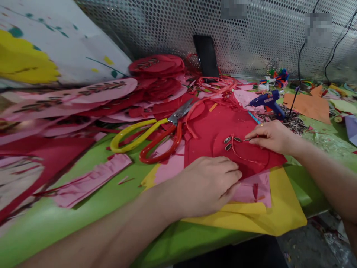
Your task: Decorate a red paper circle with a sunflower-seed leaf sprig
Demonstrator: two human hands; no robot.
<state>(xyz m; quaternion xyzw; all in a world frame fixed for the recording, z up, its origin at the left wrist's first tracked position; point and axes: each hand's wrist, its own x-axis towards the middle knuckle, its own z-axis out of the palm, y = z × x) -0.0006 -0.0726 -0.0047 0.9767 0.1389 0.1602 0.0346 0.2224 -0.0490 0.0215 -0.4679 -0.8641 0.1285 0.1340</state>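
Note:
A sheet of red paper (pixel 202 143) lies in front of me, with a twisted red paper strand (pixel 233 149) on it as a stem. Several striped sunflower seeds (pixel 228 147) sit at the top of the stem like leaves. My right hand (pixel 275 137) pinches a sunflower seed (pixel 247 139), its thin dark end showing beside the seed leaves. My left hand (pixel 210 184) rests on the lower left of the red paper, fingers lying on it and holding nothing visible. Pink paper (pixel 251 190) and yellow paper (pixel 284 208) lie underneath.
Large scissors (pixel 174 119) with yellow and red handles lie open left of the paper. A blue glue gun (pixel 269 102) stands by a pile of sunflower seeds (pixel 292 123). A black phone (pixel 206 56) leans against the perforated metal panel (pixel 167 29). Cut red and pink papers (pixel 156 65) are stacked behind.

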